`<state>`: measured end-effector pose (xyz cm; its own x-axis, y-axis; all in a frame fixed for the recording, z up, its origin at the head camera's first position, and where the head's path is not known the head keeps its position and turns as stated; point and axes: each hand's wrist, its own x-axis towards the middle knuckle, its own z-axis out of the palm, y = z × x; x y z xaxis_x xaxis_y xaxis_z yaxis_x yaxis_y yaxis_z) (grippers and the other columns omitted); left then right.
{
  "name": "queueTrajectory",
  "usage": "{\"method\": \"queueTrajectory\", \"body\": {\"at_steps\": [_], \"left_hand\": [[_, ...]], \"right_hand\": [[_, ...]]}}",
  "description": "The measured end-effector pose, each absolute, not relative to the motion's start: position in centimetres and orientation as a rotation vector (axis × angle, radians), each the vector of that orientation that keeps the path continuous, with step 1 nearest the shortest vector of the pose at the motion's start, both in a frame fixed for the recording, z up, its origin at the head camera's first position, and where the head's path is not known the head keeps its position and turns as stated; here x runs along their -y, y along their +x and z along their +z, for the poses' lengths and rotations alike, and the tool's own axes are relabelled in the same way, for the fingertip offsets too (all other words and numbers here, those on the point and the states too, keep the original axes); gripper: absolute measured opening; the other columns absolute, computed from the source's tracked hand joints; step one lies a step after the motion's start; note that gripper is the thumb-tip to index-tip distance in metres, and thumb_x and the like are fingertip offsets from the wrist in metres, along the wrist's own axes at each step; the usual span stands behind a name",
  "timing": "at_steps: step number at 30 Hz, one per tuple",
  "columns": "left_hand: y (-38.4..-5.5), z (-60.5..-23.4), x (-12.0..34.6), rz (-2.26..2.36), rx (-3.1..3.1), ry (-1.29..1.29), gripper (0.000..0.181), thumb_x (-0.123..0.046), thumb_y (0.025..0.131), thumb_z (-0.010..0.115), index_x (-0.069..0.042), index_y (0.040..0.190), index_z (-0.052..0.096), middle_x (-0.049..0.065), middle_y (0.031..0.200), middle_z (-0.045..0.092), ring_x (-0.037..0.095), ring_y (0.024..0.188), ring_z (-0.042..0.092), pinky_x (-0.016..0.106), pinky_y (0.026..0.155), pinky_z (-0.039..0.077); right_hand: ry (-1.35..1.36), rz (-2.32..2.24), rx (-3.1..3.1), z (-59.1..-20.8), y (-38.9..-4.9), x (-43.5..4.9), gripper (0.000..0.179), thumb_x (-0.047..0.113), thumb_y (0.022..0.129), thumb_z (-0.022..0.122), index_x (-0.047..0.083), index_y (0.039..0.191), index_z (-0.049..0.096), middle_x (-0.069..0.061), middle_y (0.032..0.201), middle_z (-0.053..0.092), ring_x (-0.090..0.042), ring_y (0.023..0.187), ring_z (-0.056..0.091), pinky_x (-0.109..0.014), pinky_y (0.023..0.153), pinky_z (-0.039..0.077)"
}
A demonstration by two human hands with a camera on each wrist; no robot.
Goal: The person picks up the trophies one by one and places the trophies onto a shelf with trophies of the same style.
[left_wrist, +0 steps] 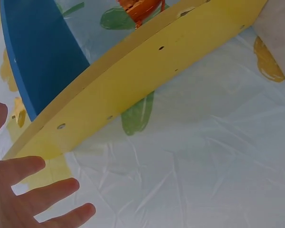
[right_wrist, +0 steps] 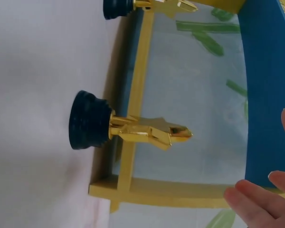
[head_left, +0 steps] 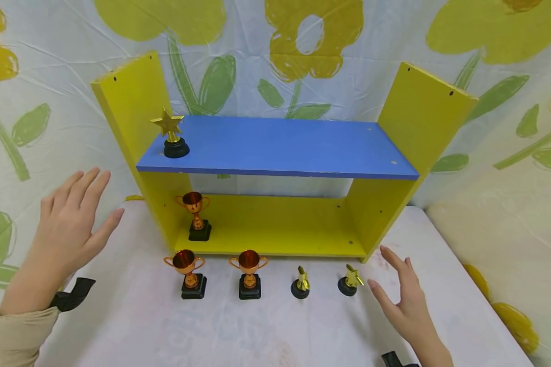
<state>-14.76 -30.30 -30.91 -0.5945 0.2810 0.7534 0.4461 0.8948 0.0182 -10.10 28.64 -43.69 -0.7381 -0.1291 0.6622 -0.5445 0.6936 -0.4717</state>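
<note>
My left hand [head_left: 73, 219] is raised beside the shelf's left side, fingers extended and nothing in it. Past the shelf's right front corner, my right hand [head_left: 406, 300] hovers with fingers spread, near a gold star trophy [head_left: 350, 280] on the table. Another star trophy [head_left: 301, 283] stands to its left. Two bronze cup trophies [head_left: 193, 275] [head_left: 249, 275] stand further left in the same row. On the blue upper board sits a star trophy [head_left: 172, 135] at the left end. Below it, a bronze cup trophy [head_left: 196, 216] stands on the yellow lower board.
A yellow shelf unit [head_left: 427, 112] with a blue middle board [head_left: 275, 145] stands on the white table [head_left: 275, 331]. Behind it hangs a white cloth [head_left: 248, 30] printed with yellow flowers and green leaves. The table's right edge slants off toward more cloth.
</note>
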Motion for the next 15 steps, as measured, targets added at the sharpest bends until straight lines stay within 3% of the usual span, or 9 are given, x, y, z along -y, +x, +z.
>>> {"method": "queueTrajectory", "body": {"at_steps": [15], "left_hand": [[-15.6,-27.5,28.8,-0.242,2.11,-0.572,0.077,-0.06,0.099,0.035,0.002,0.143,0.045,0.029,0.141,0.047,0.05,0.131,0.04,0.069,0.091,0.029]], "right_hand": [[0.511,0.967,2.267,-45.1,-10.1,-27.2,0.074,-0.006,0.074,0.076,0.001,0.143,0.049,-0.021,0.135,0.058,-0.005,0.134,0.043,-0.031,0.121,0.016]]}}
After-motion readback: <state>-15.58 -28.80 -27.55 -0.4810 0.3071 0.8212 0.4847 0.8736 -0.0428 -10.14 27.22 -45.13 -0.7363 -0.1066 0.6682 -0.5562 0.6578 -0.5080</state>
